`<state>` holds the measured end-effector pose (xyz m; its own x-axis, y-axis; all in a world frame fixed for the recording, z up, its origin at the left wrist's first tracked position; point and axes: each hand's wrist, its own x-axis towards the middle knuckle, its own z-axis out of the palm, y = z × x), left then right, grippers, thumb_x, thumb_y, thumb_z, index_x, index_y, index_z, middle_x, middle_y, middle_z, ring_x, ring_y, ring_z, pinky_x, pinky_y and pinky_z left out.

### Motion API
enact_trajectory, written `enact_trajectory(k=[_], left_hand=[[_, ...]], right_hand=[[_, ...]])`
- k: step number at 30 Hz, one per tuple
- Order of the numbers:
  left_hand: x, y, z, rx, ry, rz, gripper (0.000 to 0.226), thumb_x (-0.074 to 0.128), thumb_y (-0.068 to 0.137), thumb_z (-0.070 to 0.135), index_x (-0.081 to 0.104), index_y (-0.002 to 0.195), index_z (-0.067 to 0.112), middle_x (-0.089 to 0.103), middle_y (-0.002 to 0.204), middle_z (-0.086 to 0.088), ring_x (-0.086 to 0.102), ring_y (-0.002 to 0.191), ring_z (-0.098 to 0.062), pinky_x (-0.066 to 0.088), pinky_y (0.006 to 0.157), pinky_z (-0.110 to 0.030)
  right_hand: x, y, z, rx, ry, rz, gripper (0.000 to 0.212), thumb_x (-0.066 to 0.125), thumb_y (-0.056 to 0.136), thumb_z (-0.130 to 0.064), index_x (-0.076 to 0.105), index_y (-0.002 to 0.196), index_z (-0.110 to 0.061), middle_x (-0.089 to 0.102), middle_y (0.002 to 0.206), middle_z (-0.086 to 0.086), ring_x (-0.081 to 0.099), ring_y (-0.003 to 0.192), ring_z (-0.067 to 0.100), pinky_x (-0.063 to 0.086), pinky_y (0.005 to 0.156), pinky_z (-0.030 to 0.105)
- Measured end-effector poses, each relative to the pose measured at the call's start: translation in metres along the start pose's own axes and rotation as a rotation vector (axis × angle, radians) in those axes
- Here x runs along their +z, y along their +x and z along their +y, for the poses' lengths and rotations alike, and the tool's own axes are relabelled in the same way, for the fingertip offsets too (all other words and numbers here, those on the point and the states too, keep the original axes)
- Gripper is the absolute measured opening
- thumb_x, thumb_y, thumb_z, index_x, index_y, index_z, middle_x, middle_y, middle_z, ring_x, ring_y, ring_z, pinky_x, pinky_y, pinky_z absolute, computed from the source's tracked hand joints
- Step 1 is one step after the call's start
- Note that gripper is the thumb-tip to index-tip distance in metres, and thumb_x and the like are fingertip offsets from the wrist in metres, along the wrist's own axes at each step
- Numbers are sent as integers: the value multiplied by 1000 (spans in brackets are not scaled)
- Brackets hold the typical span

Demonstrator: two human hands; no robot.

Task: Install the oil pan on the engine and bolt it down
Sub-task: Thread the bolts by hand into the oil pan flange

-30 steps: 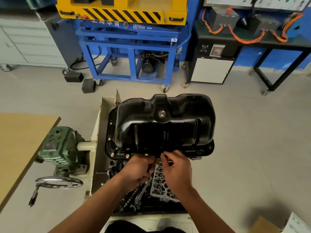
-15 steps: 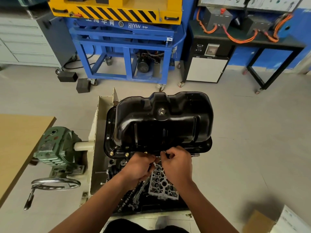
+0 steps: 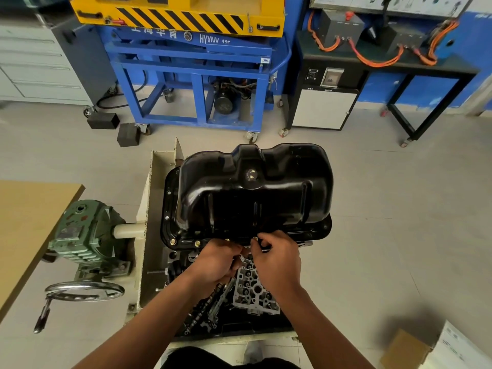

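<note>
A glossy black oil pan [image 3: 255,193] sits bottom-up on the engine, with a brass drain plug [image 3: 251,174] on top. Gold bolts [image 3: 197,243] stand in the near-left flange. Both hands meet at the middle of the near flange edge. My right hand [image 3: 277,262] pinches a small bolt at the flange with thumb and fingers. My left hand [image 3: 217,262] is curled beside it, fingertips at the same spot; what it holds is hidden. Below the hands a grey cylinder head [image 3: 255,291] and camshafts [image 3: 207,307] lie in the stand's tray.
A green gearbox [image 3: 82,233] with a chrome handwheel [image 3: 85,291] stands at the left of the cream engine stand [image 3: 145,209]. A wooden tabletop [image 3: 29,222] is further left. A blue and yellow lift cart [image 3: 197,75] and black benches stand behind. Cardboard boxes [image 3: 404,350] lie bottom right.
The hands stay at the same flange spot with small finger movements. The camera has tilted slightly.
</note>
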<state>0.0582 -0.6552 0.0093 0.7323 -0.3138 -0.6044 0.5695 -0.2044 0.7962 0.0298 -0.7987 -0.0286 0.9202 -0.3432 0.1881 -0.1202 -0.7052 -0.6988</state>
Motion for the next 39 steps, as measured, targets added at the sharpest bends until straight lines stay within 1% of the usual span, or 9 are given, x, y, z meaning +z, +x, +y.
enact_trajectory(k=[3, 9, 14, 17, 22, 26, 30, 35, 39], left_hand=[[0, 0, 0, 4, -6, 0, 29, 38, 104, 11, 60, 108, -7, 42, 54, 0, 24, 42, -11, 17, 41, -23], [1, 2, -1, -5, -20, 18, 32, 38, 105, 11, 58, 113, -12, 43, 52, 0, 25, 42, -12, 17, 41, -23], [0, 3, -2, -6, -14, 22, 31, 39, 105, 12, 59, 112, -10, 44, 53, 0, 26, 42, -11, 19, 42, -24], [0, 5, -3, -10, -22, 22, 31, 39, 104, 12, 59, 112, -11, 44, 53, 0, 26, 43, -11, 19, 41, -23], [0, 4, -3, -1, -15, 14, 31, 40, 104, 13, 60, 111, -10, 44, 53, 1, 26, 44, -11, 18, 42, -24], [-2, 2, -4, 13, -10, -8, 30, 40, 104, 15, 63, 106, -4, 43, 54, 1, 26, 45, -12, 20, 42, -25], [0, 2, -6, 16, -38, 7, 31, 39, 106, 17, 64, 100, 1, 44, 54, 0, 26, 45, -12, 20, 41, -24], [6, 2, -7, 38, -85, 21, 37, 37, 108, 25, 66, 100, 2, 43, 53, -2, 26, 43, -12, 21, 40, -22], [7, 0, -7, 39, -163, 55, 45, 36, 109, 36, 66, 97, 4, 46, 53, -2, 29, 41, -12, 22, 39, -21]], right_hand=[[0, 1, -2, -7, -16, 6, 5, 76, 86, -24, 75, 82, -21, 55, 73, -15, 47, 57, 0, 28, 49, 11], [0, 5, -2, -7, 24, 16, 30, 78, 84, -27, 61, 63, -16, 49, 60, -8, 47, 49, 9, 42, 44, 29], [-1, 4, -1, -54, 51, 18, 21, 78, 83, -30, 71, 72, -14, 56, 68, -5, 51, 56, 7, 45, 48, 26], [0, 2, -2, -40, 0, -10, 10, 75, 86, -26, 73, 79, -18, 54, 71, -13, 47, 56, 4, 33, 47, 16], [0, 5, -2, 34, -93, -24, 26, 71, 88, -43, 63, 72, -23, 54, 65, -13, 52, 59, 9, 37, 52, 24], [-2, 5, -5, 24, -123, -30, 33, 67, 86, -55, 61, 71, -26, 52, 63, -12, 46, 55, 4, 29, 48, 22], [-3, 2, -3, -2, -102, -66, 30, 69, 88, -37, 52, 65, -29, 47, 58, -13, 44, 51, 3, 24, 46, 19], [-6, 7, -4, 40, -156, -101, 31, 65, 91, -49, 66, 74, -22, 61, 63, -11, 58, 58, 11, 44, 52, 25], [-9, 7, -5, -2, -100, -101, 29, 65, 90, -48, 66, 75, -23, 59, 64, -10, 56, 59, 10, 47, 52, 27]])
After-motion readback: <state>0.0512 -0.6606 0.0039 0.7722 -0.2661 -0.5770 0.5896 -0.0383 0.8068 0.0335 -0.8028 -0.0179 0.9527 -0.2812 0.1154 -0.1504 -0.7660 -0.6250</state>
